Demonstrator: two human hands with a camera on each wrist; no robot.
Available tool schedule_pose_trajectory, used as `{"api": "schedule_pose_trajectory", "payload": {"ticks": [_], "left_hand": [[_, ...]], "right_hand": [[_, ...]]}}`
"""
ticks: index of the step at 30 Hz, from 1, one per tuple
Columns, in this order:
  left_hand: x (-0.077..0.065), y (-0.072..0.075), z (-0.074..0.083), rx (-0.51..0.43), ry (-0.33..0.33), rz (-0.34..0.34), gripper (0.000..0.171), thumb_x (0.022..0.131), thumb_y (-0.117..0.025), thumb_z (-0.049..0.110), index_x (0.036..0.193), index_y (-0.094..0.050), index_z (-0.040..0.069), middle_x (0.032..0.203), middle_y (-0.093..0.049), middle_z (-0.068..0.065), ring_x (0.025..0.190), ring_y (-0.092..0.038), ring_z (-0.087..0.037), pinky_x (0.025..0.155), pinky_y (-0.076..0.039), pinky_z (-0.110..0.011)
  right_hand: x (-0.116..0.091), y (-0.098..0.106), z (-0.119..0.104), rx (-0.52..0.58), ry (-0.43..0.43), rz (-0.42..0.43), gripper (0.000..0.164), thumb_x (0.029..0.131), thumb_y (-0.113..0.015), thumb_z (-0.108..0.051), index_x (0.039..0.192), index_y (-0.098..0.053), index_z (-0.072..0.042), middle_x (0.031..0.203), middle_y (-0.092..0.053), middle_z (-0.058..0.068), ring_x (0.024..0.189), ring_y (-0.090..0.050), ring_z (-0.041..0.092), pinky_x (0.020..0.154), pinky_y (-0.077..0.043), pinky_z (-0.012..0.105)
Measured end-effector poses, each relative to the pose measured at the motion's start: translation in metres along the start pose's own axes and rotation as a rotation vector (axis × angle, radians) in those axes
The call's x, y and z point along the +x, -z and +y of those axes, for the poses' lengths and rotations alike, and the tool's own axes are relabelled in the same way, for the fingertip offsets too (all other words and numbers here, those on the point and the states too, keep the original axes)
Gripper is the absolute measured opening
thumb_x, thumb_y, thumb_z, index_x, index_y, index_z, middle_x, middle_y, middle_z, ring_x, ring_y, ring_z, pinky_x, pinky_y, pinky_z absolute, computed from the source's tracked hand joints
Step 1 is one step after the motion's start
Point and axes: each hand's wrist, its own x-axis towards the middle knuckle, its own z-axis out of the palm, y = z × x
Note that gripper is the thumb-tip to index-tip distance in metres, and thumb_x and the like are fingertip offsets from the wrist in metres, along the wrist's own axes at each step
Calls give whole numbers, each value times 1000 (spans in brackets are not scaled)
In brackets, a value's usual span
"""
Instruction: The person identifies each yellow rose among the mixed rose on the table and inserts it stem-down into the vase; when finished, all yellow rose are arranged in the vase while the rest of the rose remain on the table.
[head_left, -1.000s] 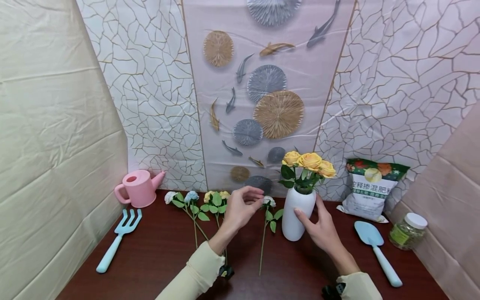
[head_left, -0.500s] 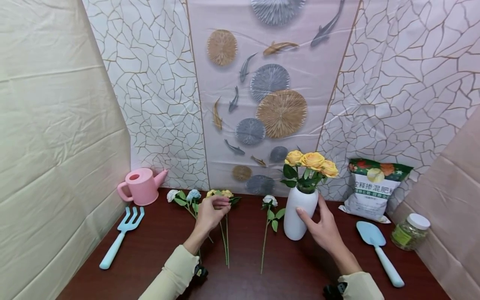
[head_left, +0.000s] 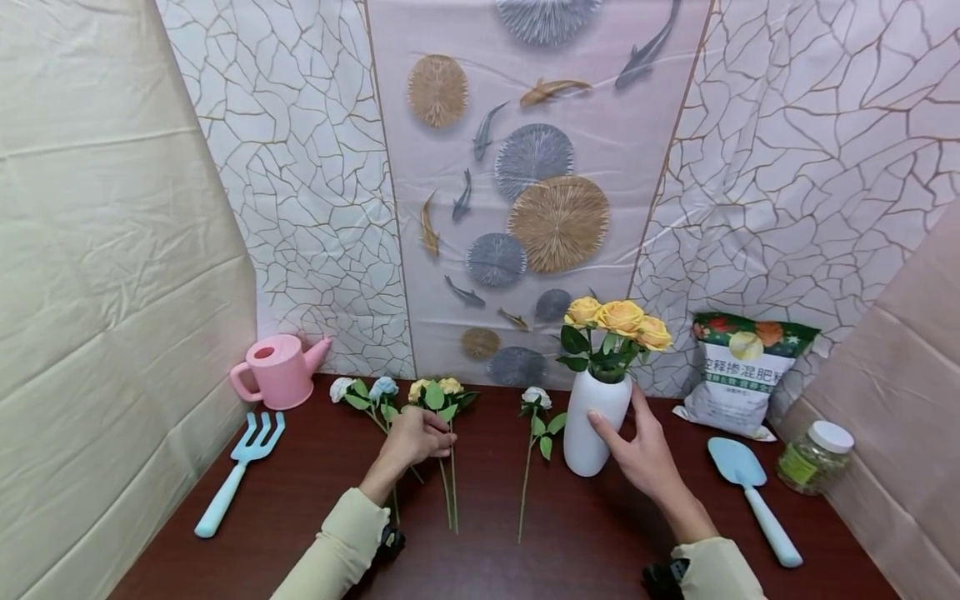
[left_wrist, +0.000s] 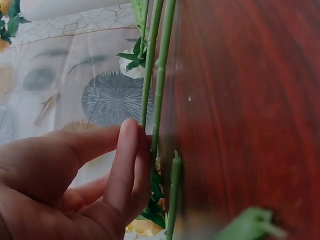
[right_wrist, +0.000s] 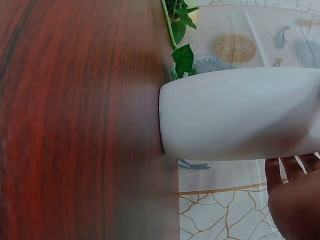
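Observation:
My right hand (head_left: 651,465) grips a white vase (head_left: 596,429) standing upright on the table, thumb in front and fingers around its far right side. Yellow roses (head_left: 620,318) with green leaves stand in it. My left hand (head_left: 412,440) is low over the table, its bent fingers right at the stems (left_wrist: 161,80) of two yellow roses (head_left: 450,386) lying there; I cannot tell whether it pinches one. Left of that hand lie a white rose (head_left: 341,388) and a blue rose (head_left: 384,387). Another white rose (head_left: 536,398) lies between the hand and the vase.
A pink watering can (head_left: 279,375) and a light blue hand fork (head_left: 238,471) are at the left. To the right are a fertilizer bag (head_left: 738,379), a light blue trowel (head_left: 750,492) and a lidded jar (head_left: 813,458). A patterned cloth (head_left: 480,208) hangs behind the table.
My left hand has moved left from near the single white rose to the yellow roses, then down to their stems. My right hand still holds the vase in place.

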Motion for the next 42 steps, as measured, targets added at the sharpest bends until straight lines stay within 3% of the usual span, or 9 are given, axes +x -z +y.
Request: {"api": "schedule_pose_trajectory", "payload": {"ticks": [8, 17, 25, 31, 36, 42], "left_hand": [[-4, -5, 0, 30, 29, -32, 21, 82, -83, 12, 97, -74, 0, 78, -77, -11, 61, -74, -17, 63, -63, -34], [-2, -2, 4, -154, 29, -70, 31, 83, -83, 11, 106, -70, -5, 87, -77, -13, 73, -76, -21, 72, -63, -36], [0, 2, 8, -214, 11, -116, 42, 86, -81, 15, 120, -67, -4, 100, -78, -15, 89, -77, -28, 81, -62, -42], [-2, -2, 17, -173, -99, -108, 37, 86, -81, 23, 119, -72, 8, 100, -78, -13, 93, -76, -32, 84, -61, -47], [-7, -9, 31, -209, -213, -101, 32, 89, -79, 21, 120, -71, 18, 102, -77, -19, 96, -74, -38, 81, -62, -45], [-14, -20, 49, -169, -321, -36, 33, 89, -78, 25, 122, -71, 24, 99, -79, -11, 88, -76, -31, 78, -63, -41]], "right_hand": [[0, -2, 3, -10, -8, 0, 74, 96, -68, -36, 157, -26, -33, 148, -50, 5, 133, -51, 24, 102, -49, 55], [1, -2, 3, -15, -12, 3, 74, 96, -68, -36, 157, -26, -31, 147, -51, 6, 133, -51, 25, 102, -49, 54], [1, -2, 3, -13, -13, 4, 74, 97, -68, -37, 157, -25, -32, 148, -50, 7, 134, -50, 25, 102, -48, 56], [1, -1, 3, -15, -17, 1, 76, 97, -68, -37, 158, -23, -33, 150, -48, 7, 135, -49, 26, 104, -47, 57], [1, -1, 3, -15, -17, 3, 75, 97, -68, -36, 158, -23, -34, 150, -48, 6, 135, -49, 26, 104, -47, 57], [0, -1, 3, -7, -13, 1, 75, 96, -68, -36, 157, -24, -37, 151, -47, 4, 137, -48, 25, 105, -46, 58]]}}
